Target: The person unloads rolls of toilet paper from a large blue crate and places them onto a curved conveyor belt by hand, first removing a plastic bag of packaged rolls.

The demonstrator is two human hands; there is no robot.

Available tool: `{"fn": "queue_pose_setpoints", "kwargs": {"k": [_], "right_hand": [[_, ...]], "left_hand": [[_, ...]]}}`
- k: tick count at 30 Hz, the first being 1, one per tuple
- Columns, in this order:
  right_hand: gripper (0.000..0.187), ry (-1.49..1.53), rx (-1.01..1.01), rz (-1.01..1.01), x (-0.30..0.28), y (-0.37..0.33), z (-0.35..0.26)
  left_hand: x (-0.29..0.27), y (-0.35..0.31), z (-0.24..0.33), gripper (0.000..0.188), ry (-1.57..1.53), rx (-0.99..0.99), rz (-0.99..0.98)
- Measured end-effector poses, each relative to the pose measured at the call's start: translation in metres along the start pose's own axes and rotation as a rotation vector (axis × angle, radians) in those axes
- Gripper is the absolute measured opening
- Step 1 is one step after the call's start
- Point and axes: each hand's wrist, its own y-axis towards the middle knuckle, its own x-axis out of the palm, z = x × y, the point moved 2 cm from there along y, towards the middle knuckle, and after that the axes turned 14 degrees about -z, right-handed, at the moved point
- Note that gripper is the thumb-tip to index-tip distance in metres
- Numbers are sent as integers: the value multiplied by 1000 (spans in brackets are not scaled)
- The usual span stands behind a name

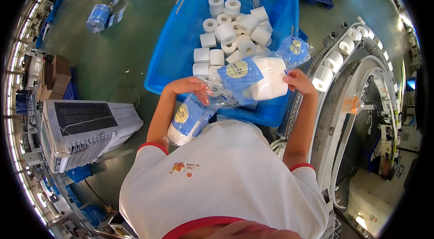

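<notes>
The right hand (300,82) pinches the right edge of a film-wrapped toilet-roll pack (264,79), which lies left of this grip, over the blue crate's (166,49) near part. Whether the left hand (193,87) grips, I cannot tell. Farther lie loose toilet rolls (227,34).

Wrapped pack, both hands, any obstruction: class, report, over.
Left hand at clear film; right hand at wrapped pack; grips unclear. Pack above blue bin. Nothing visibly blocking.

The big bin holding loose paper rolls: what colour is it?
The bin is bright blue; it shows best in the head view.
</notes>
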Motion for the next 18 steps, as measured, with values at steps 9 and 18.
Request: {"fn": "queue_pose_setpoints", "kwargs": {"k": [9, 18], "right_hand": [[48, 675, -98, 125, 32, 26, 55], [48, -272, 6, -144, 158, 76, 22]], "left_hand": [[-46, -28, -88, 38, -509, 605, 603], [-36, 30, -23, 44, -630, 669, 650]]}}
